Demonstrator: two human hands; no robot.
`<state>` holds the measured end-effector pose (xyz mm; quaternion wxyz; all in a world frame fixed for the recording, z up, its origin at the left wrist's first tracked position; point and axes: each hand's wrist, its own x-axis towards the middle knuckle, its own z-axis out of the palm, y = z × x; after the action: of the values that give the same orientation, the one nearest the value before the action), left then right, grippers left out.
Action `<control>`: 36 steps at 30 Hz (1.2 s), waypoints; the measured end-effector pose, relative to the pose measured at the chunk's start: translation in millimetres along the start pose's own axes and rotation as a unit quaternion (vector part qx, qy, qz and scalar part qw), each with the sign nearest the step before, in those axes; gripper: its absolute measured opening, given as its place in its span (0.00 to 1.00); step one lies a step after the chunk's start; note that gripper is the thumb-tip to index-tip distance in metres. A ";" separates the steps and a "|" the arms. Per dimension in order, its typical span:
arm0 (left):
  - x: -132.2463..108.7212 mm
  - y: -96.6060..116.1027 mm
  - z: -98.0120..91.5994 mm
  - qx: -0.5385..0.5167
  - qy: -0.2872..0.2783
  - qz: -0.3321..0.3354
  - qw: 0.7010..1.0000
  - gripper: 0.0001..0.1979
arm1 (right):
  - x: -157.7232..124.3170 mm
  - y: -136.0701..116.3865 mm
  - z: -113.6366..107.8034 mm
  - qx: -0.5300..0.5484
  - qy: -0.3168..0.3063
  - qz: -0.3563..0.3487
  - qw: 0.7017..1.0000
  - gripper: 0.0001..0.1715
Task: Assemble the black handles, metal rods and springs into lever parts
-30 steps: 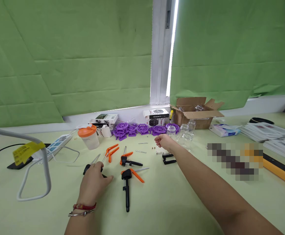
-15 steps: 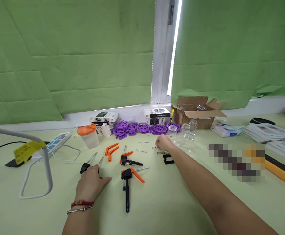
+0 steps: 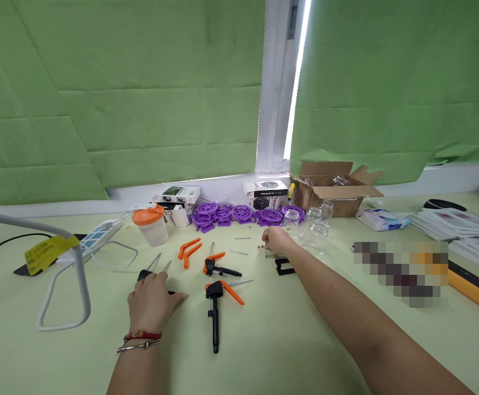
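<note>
My left hand (image 3: 153,300) lies over a black plastic part with two thin metal rods (image 3: 153,263), its fingers curled on it and the thumb stretched to the right. Most of that part is hidden under the hand. Further off, my right hand (image 3: 277,241) reaches down with fingertips pinched together; what they hold, if anything, is too small to see. Tiny brass-coloured pieces (image 3: 259,247) lie just left of its fingertips. Beneath the hand are a coil spring (image 3: 272,255) and a black rectangular frame (image 3: 283,267), partly covered by the forearm.
Between my hands lie two black-and-orange assemblies (image 3: 214,307), loose orange levers (image 3: 190,253) and thin metal pins (image 3: 239,252). Behind are purple plastic rings (image 3: 241,214), an orange-lidded cup (image 3: 152,226), glass jars (image 3: 317,227) and a cardboard box (image 3: 338,197). A white metal frame (image 3: 83,296) stands left.
My view has shifted slightly, so everything sits a little further right. My left hand covers a bit more of the black part. My right hand stays pinched at nearly the same spot.
</note>
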<state>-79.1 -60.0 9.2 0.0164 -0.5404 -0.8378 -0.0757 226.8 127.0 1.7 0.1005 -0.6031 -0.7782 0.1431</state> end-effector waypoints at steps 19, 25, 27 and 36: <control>-1.5 56.6 20.2 -0.247 0.005 0.287 0.925 0.19 | -5.2 -75.4 36.7 -0.104 -0.013 -0.134 0.985 0.13; 1.3 49.9 18.5 -0.231 -0.006 0.269 0.935 0.17 | -32.1 -73.0 40.1 -0.099 -0.021 -0.139 0.985 0.15; 0.0 51.3 16.7 -0.237 -0.003 0.271 0.933 0.16 | -38.0 -70.2 38.8 -0.094 -0.020 -0.135 0.986 0.15; 3.0 49.1 22.4 -0.267 0.016 0.199 0.943 0.22 | -60.8 -78.8 30.9 0.019 -0.011 -0.168 0.986 0.16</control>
<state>-34.5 -34.2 -7.2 -0.1001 -0.6791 -0.6621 -0.3006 160.3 46.8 0.8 0.1260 -0.4600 -0.8667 0.1462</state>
